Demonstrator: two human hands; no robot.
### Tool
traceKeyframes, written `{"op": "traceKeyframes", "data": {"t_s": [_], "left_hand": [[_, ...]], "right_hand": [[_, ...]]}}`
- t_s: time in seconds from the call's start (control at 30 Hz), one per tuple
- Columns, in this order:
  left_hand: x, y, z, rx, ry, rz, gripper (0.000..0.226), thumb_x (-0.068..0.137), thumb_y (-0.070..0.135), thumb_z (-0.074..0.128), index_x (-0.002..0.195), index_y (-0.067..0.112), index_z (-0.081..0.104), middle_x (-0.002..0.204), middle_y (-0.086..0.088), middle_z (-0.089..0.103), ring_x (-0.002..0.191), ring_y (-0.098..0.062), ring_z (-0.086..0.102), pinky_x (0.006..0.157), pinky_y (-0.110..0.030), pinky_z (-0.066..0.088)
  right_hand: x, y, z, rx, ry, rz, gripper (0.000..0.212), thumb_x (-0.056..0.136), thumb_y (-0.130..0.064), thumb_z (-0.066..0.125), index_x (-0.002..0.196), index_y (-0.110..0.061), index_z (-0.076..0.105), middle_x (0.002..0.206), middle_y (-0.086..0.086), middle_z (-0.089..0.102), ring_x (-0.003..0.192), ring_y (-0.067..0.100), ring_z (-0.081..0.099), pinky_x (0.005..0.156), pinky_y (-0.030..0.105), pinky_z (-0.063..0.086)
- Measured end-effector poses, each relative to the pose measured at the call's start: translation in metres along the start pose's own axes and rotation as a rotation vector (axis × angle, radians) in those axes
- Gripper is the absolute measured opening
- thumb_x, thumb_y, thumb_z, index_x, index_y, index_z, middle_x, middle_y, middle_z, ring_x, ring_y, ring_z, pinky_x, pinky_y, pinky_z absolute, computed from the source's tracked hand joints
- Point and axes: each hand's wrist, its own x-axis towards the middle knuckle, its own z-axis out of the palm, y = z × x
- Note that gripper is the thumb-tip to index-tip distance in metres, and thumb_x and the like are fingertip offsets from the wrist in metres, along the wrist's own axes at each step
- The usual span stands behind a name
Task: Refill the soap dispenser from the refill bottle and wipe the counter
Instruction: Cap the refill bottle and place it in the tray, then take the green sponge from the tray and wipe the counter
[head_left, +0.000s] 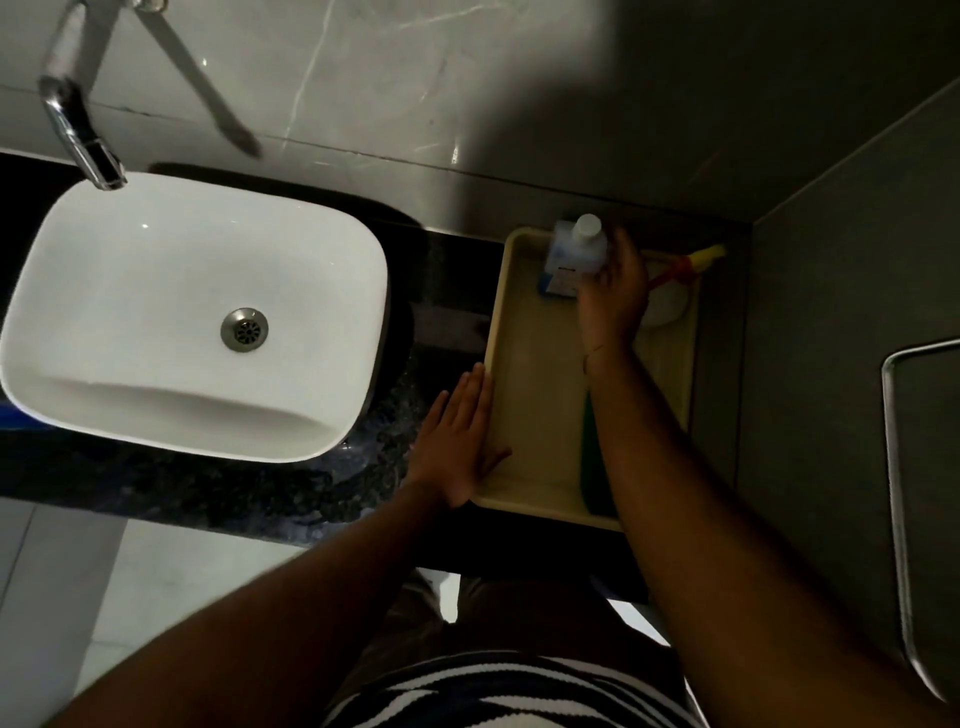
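Note:
A white refill bottle (577, 248) with a white cap and a blue label stands at the far end of a cream tray (524, 395). My right hand (613, 291) is wrapped around its right side. Behind that hand sits a white round container with a red and yellow pump top (698, 260), mostly hidden. A green cloth (595, 457) lies in the tray under my right forearm. My left hand (457, 441) rests flat with fingers spread against the tray's left rim, on the dark speckled counter (260, 488).
A white basin (156, 291) with a metal drain fills the left of the counter, a chrome tap (83, 140) above it. Grey tiled walls close the back and right. A metal-edged fixture (914, 467) hangs at the right.

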Motion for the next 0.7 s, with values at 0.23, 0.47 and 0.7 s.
{"op": "traceKeyframes", "data": {"t_s": [0.23, 0.47, 0.7], "left_hand": [[0.0, -0.005, -0.015, 0.027, -0.081, 0.019, 0.097, 0.104, 0.06, 0.044, 0.168, 0.014, -0.012, 0.176, -0.003, -0.018, 0.165, -0.02, -0.012, 0.134, -0.042, 0.002], [-0.032, -0.022, -0.028, -0.003, -0.052, 0.03, 0.085, 0.107, 0.057, 0.038, 0.17, 0.014, 0.002, 0.178, -0.003, -0.007, 0.166, -0.02, -0.005, 0.134, -0.042, 0.005], [-0.121, -0.087, -0.028, 0.107, 0.049, 0.176, 0.074, 0.1, 0.051, 0.059, 0.162, 0.014, 0.043, 0.17, -0.008, 0.038, 0.158, -0.027, 0.037, 0.124, -0.046, 0.039]], "right_hand": [[-0.091, 0.064, -0.062, -0.445, 0.059, 0.025, 0.045, 0.092, -0.01, 0.068, 0.137, -0.01, 0.063, 0.139, 0.017, 0.062, 0.126, 0.035, 0.061, 0.109, 0.046, 0.049], [-0.143, 0.114, -0.077, -0.867, -0.305, 0.475, 0.116, 0.09, -0.058, 0.07, 0.165, -0.021, -0.01, 0.172, 0.015, -0.018, 0.16, 0.036, -0.008, 0.128, 0.052, -0.001], [-0.146, 0.119, -0.087, -0.996, -0.123, 0.361, 0.058, 0.101, -0.035, 0.055, 0.155, -0.017, 0.044, 0.159, 0.025, 0.037, 0.146, 0.046, 0.037, 0.122, 0.057, 0.031]]}}
